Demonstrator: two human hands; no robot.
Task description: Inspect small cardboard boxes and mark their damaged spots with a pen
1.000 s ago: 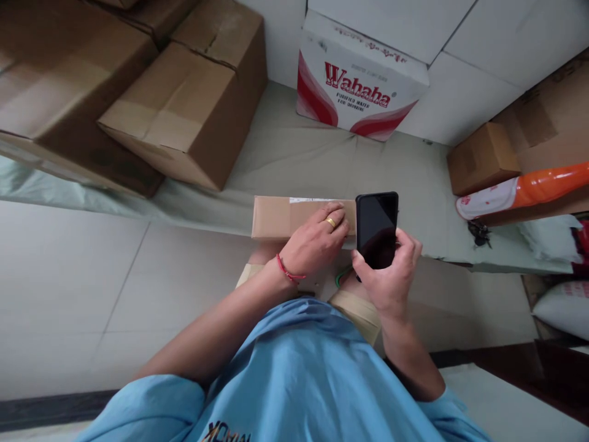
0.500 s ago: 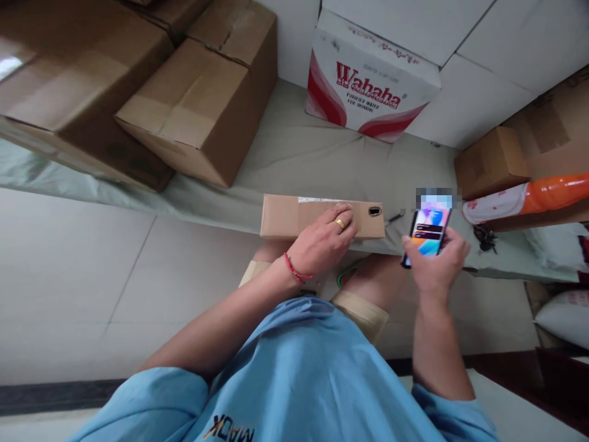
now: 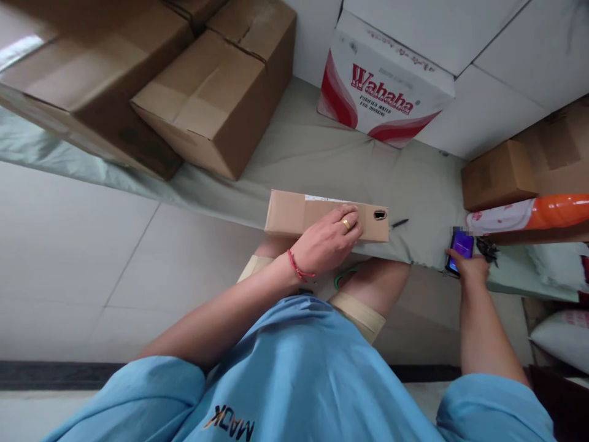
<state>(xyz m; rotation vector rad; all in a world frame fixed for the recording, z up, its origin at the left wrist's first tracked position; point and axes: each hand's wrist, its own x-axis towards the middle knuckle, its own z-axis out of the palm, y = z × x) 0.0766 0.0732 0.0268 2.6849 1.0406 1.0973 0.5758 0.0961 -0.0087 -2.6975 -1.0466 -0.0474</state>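
My left hand (image 3: 327,239) rests on a long flat cardboard parcel (image 3: 294,213) lying at the near edge of a cloth-covered ledge (image 3: 322,159); its fingers curl over the parcel's front side, and a ring and a red wrist cord show. The parcel has a white label strip on top and a small dark oval hole near its right end. My right hand (image 3: 473,270) is out to the right at the ledge's edge, closed round a phone (image 3: 461,247) with a lit purple screen. A thin black pen (image 3: 399,223) lies just right of the parcel.
Large brown cartons (image 3: 202,92) are stacked at the back left. A white and red Wahaha box (image 3: 386,92) stands against the wall. At right sit a small brown carton (image 3: 499,175), an orange and white roll (image 3: 529,212) and white sacks (image 3: 561,331). Tiled floor lies below.
My right hand has carried the phone from in front of the parcel out to the right and down to the ledge edge; its screen lit up. The left hand stayed on the parcel.
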